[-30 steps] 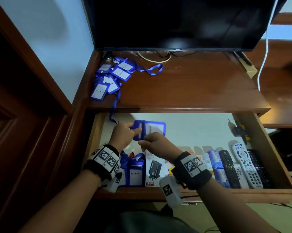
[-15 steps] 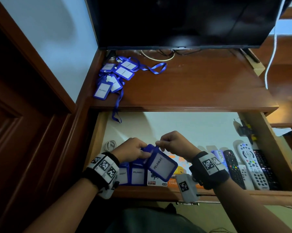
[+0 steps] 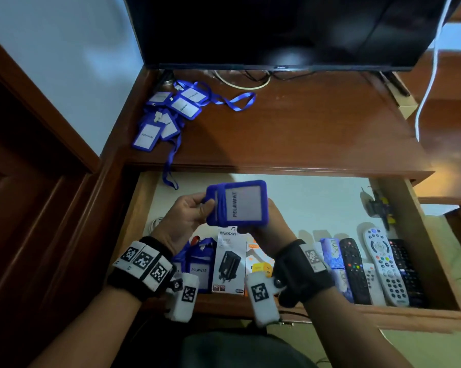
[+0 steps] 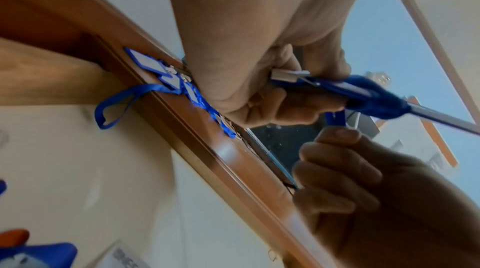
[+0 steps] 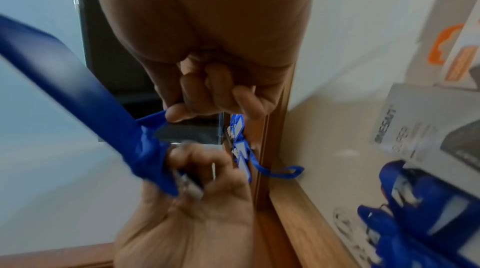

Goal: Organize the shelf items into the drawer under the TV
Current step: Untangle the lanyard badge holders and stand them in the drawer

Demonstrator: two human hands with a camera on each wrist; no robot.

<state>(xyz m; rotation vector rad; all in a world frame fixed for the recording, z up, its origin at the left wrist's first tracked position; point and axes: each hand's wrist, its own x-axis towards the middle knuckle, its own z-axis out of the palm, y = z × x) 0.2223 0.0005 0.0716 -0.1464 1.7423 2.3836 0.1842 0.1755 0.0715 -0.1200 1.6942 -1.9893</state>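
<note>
Held above the open drawer [image 3: 420, 251]: PELAWAT badge holder [image 3: 240, 203], left hand [image 3: 181, 216] pinching its lanyard end, right hand [image 3: 274, 221] curled beneath. Best wrapped snugly (lanyard tucked) before filing.

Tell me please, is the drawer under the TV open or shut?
Open: the drawer is pulled out, showing remote controls and a charger box inside.
</note>
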